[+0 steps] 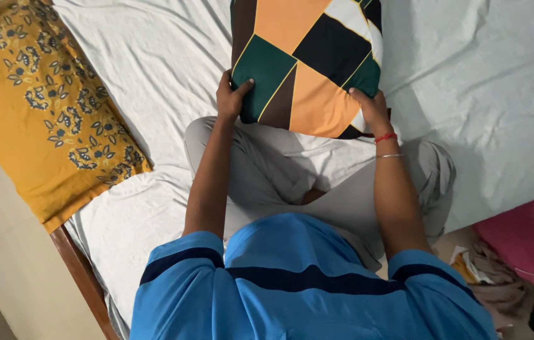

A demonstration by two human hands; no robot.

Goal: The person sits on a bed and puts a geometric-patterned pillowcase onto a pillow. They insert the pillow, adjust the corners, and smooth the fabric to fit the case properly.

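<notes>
Both hands grip the cushion (308,63) by its near corners: the left hand (234,96) clasps the left corner, thumb on the front, and the right hand (369,108) closes on the right corner. The cushion, patterned in orange, green, black and brown blocks, stands on the bed (153,56) just beyond the person's folded knees. A yellow flowered pillow (46,107) lies at the far left. Pink cloth (531,239) sits at the near right.
</notes>
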